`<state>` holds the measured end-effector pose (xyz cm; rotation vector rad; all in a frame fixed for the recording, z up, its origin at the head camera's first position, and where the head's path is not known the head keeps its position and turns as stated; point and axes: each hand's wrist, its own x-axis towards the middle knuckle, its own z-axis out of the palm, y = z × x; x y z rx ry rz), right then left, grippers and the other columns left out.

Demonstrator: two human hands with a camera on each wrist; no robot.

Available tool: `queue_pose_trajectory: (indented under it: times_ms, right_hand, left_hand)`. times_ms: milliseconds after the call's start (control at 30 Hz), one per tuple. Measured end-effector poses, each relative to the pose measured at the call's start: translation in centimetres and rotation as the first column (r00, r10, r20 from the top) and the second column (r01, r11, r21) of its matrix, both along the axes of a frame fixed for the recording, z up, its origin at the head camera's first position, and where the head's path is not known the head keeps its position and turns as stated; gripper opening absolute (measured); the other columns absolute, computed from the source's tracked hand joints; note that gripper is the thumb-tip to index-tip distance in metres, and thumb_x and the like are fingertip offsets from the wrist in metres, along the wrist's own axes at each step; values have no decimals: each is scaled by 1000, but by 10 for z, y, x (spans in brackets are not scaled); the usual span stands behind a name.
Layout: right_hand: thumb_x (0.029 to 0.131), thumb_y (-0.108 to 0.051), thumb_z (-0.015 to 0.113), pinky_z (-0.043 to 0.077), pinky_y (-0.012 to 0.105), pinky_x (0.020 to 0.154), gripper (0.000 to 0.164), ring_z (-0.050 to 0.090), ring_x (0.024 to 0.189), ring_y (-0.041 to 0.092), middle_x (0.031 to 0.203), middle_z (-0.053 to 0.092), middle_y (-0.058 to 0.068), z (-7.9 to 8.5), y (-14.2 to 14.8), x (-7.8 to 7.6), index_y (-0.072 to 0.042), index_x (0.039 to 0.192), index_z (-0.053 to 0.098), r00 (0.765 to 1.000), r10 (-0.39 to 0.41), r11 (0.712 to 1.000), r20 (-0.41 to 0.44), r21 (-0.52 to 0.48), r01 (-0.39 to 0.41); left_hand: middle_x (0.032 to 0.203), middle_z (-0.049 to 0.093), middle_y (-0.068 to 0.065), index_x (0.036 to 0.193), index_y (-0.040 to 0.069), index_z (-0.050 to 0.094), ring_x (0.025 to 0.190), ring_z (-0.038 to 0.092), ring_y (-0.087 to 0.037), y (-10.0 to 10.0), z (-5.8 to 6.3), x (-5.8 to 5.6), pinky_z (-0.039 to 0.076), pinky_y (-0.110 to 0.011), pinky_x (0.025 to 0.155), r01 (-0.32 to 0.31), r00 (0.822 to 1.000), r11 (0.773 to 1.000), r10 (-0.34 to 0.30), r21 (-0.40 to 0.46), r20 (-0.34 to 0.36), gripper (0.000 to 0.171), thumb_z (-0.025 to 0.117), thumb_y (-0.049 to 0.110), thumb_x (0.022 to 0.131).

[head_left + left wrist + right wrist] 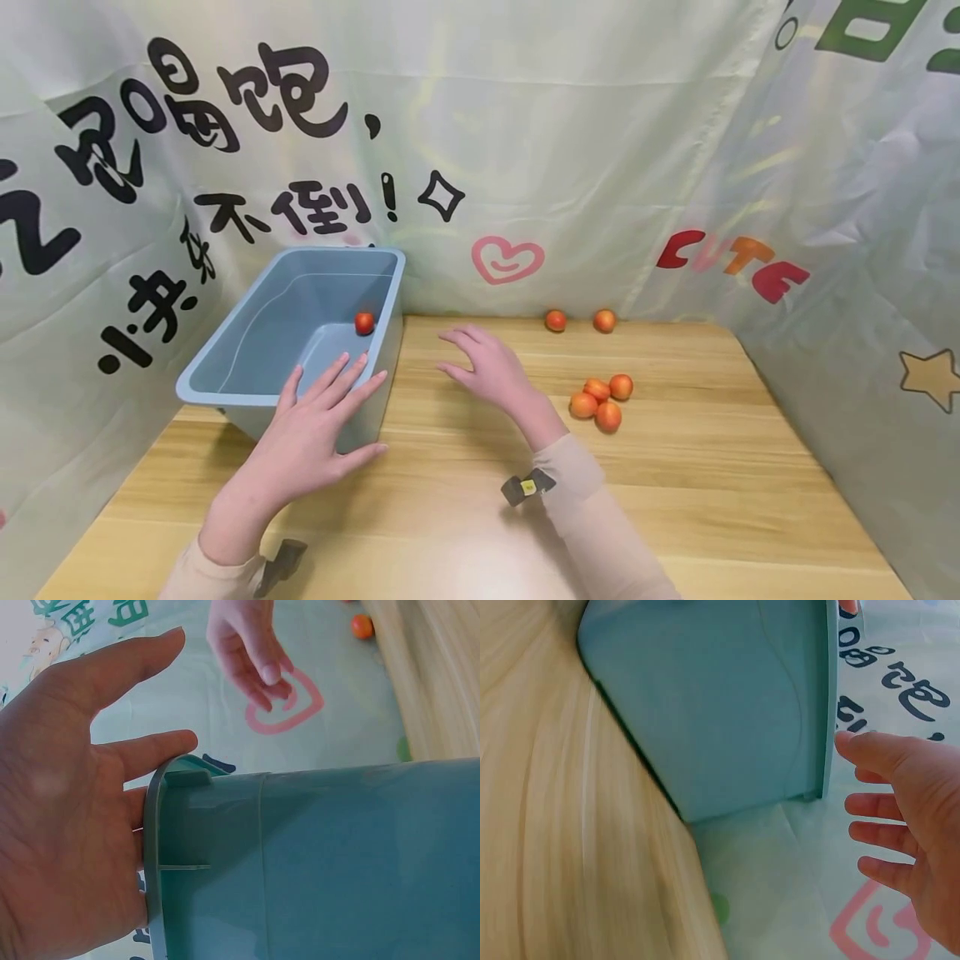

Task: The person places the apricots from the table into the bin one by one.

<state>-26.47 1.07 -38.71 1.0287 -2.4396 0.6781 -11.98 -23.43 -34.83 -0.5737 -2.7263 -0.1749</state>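
Observation:
A blue plastic bin (187, 379) stands at the left of the table, with one small round red fruit (364, 323) inside near its right wall. My left hand (311, 442) is at the bin's near right corner, fingers extended over the rim (154, 847) and thumb spread away. To the right of the bin, my right hand (491, 367) hovers over the wood with its fingers loosely bent and nothing between them. In the right wrist view its fingers (881, 832) are spread apart. A cluster of several orange-red fruits (609, 417) lies right of that hand.
Two more fruits, one redder (555, 321) and one more orange (604, 321), sit by the table's back edge. Printed cloth (570, 167) hangs behind and beside the wooden table (675, 483). The bin's tall walls bound the left side.

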Motion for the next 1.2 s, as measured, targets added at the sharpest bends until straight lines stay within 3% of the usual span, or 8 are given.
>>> queue_pose_trajectory:
  times_ms: [533, 867, 1200]
  right_hand:
    - [82, -29, 78, 53, 41, 94, 45, 63, 108, 26, 112, 68, 10, -15, 62, 8, -10, 121, 67, 994, -74, 997, -83, -10, 73]
    - [85, -33, 75, 49, 44, 98, 46, 61, 111, 28, 117, 66, 10, -22, 100, 12, -10, 124, 65, 989, -145, 987, -17, 66, 146]
    - [83, -31, 77, 49, 45, 96, 47, 61, 108, 29, 112, 66, 11, -32, 129, 20, -7, 122, 66, 981, -189, 974, -30, 121, 191]
  left_hand:
    - [158, 35, -5, 148, 27, 42, 147, 31, -31, 1, 1, 0, 13, -70, 112, -1, 1000, 1000, 1, 5, 11, 84, 72, 59, 77]
    - [159, 35, -4, 150, 31, 38, 147, 30, -31, 0, 1, 0, 13, -70, 112, -6, 1000, 1000, 6, 2, 12, 85, 71, 60, 77]
    - [158, 35, -5, 150, 31, 39, 147, 31, -31, 1, 0, 0, 14, -70, 111, -6, 1000, 1000, 6, -9, 7, 85, 71, 60, 77]
